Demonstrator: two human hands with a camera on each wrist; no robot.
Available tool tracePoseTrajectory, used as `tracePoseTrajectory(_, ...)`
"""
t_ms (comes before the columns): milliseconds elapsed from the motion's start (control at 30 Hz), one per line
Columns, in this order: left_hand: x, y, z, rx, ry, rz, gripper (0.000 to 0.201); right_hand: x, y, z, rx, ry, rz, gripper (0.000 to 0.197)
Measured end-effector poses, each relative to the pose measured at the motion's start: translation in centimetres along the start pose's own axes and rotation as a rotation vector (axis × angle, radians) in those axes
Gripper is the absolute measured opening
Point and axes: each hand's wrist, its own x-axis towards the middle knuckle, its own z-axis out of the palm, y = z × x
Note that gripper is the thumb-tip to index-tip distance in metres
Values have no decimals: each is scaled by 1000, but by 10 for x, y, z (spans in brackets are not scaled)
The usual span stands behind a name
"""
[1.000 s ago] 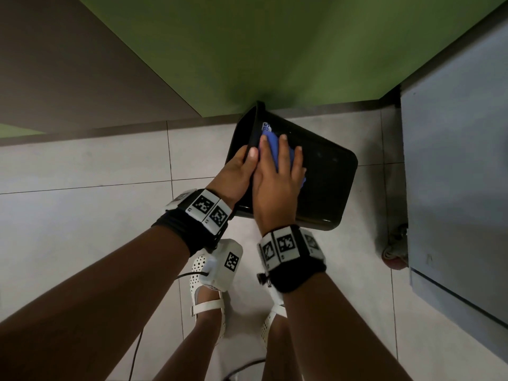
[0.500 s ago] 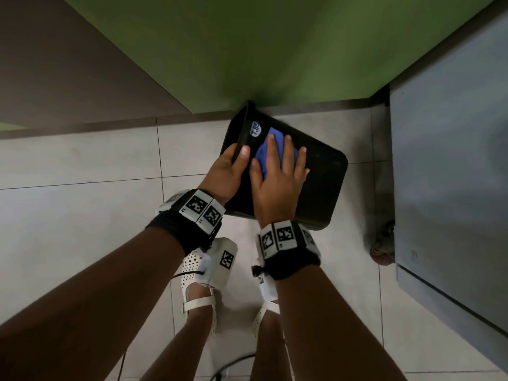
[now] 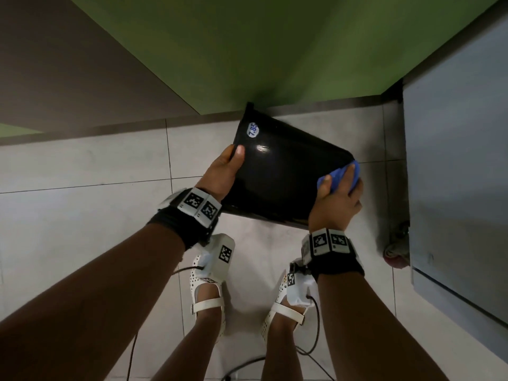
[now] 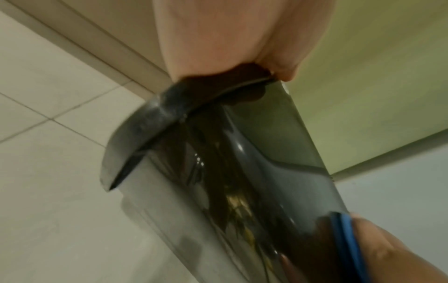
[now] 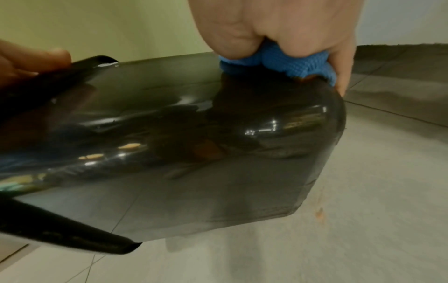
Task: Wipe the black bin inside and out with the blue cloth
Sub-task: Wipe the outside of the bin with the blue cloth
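A glossy black bin [image 3: 280,174] is held on its side above the tiled floor, its rim toward the left and its base toward the right. My left hand [image 3: 222,171] grips the rim end, thumb on the outer wall near a white oval sticker [image 3: 253,130]. My right hand [image 3: 336,193] holds the bunched blue cloth [image 3: 336,176] against the bin's base corner. In the right wrist view the blue cloth [image 5: 286,63] is squeezed between my fingers and the black bin [image 5: 184,134]. In the left wrist view the bin's wall [image 4: 242,181] runs away from my palm, and the cloth [image 4: 349,247] shows at the lower right.
A green wall panel [image 3: 247,50] stands just behind the bin. A grey cabinet [image 3: 456,174] on castors fills the right side, one wheel [image 3: 395,251] near my right wrist. My feet in white sandals [image 3: 209,292] stand on the pale tiles, with cables trailing behind them.
My right hand has slid the cloth from the rim end of the bin's side across to the base corner on the right. The left hand still holds the rim end.
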Motion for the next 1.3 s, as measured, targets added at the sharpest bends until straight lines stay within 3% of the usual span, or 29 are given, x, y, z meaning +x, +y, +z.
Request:
tracePoseTrajectory(67,2,8,-6,-63,-114,-139,41,0,2,-1,7,20,-17,57)
tracePoseTrajectory(167,8,35,-12,18,-217,-271,45,-2,13,-2,30,30,-62,55)
tracePoseTrajectory(300,33,63,-15,-49,-171,-372,90,-12,27,-1,92,22,-217,54)
tracePoseTrajectory(367,47,65,-14,-97,-71,-432,99,-17,28,3,130,-4,-265,56)
tracePoseTrajectory(433,54,66,-8,-34,34,-392,78,-21,30,7,136,3,-284,56)
tracePoseTrajectory(533,51,65,-1,14,31,-363,58,-30,30,11,122,76,-279,53)
tracePoseTrajectory(633,42,59,-1,-38,-38,-352,66,-39,22,14,98,169,-302,53)
tracePoseTrajectory(700,31,55,2,-119,-95,-326,61,-44,12,16,50,189,-362,48)
tracePoseTrajectory(900,8,34,28,-228,-64,-240,78,-58,-32,20,-76,203,-708,38)
tracePoseTrajectory(1100,-5,30,39,-139,-104,-134,89,-53,-45,9,-59,219,-737,41)
tracePoseTrajectory(1300,-12,20,34,-110,-113,-144,112,-5,-24,-25,-40,217,-397,51)
